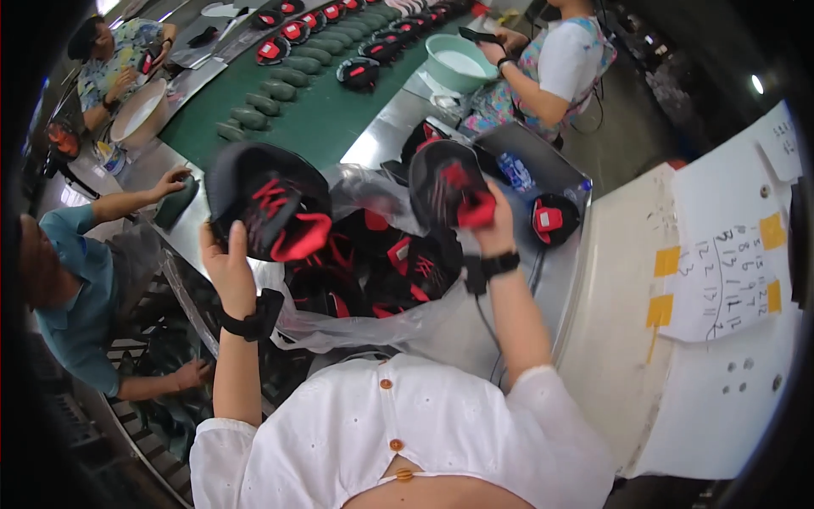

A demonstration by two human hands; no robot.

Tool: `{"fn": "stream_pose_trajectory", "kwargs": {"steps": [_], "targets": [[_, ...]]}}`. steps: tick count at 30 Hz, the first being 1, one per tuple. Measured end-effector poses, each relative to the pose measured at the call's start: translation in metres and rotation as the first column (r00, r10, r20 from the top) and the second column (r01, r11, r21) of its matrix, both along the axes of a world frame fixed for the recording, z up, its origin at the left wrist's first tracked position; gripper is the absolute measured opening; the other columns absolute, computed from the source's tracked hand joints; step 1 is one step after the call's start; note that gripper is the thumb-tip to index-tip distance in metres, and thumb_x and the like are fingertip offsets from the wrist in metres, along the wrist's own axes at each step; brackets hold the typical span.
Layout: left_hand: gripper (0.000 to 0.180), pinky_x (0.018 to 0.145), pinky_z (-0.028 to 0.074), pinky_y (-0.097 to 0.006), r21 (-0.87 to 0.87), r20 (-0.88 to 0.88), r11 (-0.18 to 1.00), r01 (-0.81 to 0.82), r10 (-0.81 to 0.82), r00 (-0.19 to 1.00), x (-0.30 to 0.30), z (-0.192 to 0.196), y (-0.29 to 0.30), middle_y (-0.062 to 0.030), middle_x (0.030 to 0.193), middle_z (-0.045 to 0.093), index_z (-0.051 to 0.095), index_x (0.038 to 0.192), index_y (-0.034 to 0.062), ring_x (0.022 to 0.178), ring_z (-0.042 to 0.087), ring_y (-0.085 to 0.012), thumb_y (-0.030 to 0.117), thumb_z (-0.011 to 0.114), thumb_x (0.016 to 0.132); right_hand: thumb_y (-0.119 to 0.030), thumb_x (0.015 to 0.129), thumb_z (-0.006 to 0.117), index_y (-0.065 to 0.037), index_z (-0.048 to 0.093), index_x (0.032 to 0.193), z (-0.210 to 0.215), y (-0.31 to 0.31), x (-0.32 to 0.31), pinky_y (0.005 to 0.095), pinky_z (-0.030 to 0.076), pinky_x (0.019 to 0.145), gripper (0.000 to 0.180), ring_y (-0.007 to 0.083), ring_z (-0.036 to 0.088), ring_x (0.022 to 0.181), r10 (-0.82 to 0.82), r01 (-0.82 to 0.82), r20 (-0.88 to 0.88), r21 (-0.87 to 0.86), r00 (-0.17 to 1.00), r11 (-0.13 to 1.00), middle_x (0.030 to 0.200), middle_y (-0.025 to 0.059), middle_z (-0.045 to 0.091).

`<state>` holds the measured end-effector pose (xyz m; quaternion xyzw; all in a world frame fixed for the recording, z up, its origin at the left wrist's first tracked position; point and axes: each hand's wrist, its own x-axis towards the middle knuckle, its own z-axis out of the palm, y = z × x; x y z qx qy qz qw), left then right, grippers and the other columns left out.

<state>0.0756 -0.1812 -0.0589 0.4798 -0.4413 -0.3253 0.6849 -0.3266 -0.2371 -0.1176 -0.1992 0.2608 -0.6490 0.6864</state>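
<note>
Left hand (227, 265) grips shoe upper (270, 204) | right hand (494, 227) grips another upper (448, 182) | plastic bag (356, 327): more uppers

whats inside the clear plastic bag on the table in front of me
The clear plastic bag holds a pile of black and red shoe uppers. How many lie there cannot be told, since those on top cover the rest, and the two uppers raised in the left hand and right hand hide part.

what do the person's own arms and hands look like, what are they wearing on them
Both forearms are bare, with nothing on the left hand or the right hand. Each wrist carries a black strap: a wide one on the left wrist and a narrower, watch-like one on the right wrist, with a thin dark cable running down from it. Loose white sleeves of a buttoned white top end above the elbows.
</note>
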Motion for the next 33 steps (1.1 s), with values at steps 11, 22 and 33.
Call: {"fn": "stream_pose_trajectory", "kwargs": {"steps": [11, 22, 33], "targets": [[0.024, 0.087, 0.039, -0.025, 0.073, -0.070, 0.994, -0.081, 0.087, 0.994, 0.026, -0.011, 0.036, -0.0064, 0.105, 0.055, 0.048, 0.111, -0.0009, 0.094, 0.051, -0.0112, 0.006, 0.052, 0.088, -0.021, 0.076, 0.065, -0.002, 0.056, 0.104, 0.014, 0.001, 0.016, 0.0416, 0.048, 0.075, 0.034, 0.0305, 0.061, 0.084, 0.060, 0.039, -0.995, 0.063, 0.081, 0.997, 0.103, 0.0152, 0.059], [0.026, 0.085, 0.037, -0.022, 0.015, 0.037, 0.994, 0.110, -0.111, 0.993, -0.007, -0.013, 0.009, -0.0016, 0.100, 0.052, 0.051, 0.105, 0.0000, 0.093, 0.049, -0.0095, -0.001, 0.060, 0.081, 0.000, 0.062, 0.065, -0.010, 0.049, 0.118, 0.102, 0.064, 0.064, 0.0368, 0.042, 0.087, 0.059, 0.0299, 0.056, 0.099, 0.016, -0.644, -0.998, -0.023, 0.054, 0.765, 0.105, 0.0130, 0.058], [0.057, 0.089, 0.040, -0.029, 0.094, 0.250, 0.843, 0.530, -0.535, 0.807, -0.042, 0.021, 0.004, -0.0100, 0.110, 0.054, 0.049, 0.112, -0.0031, 0.102, 0.051, -0.0158, 0.020, 0.078, 0.068, 0.014, 0.062, 0.058, -0.004, 0.056, 0.098, 0.087, 0.005, 0.143, 0.0273, 0.040, 0.083, 0.040, 0.0176, 0.052, 0.092, -0.091, -0.492, -0.832, -0.407, 0.547, 0.770, 0.093, 0.0053, 0.052]]}}
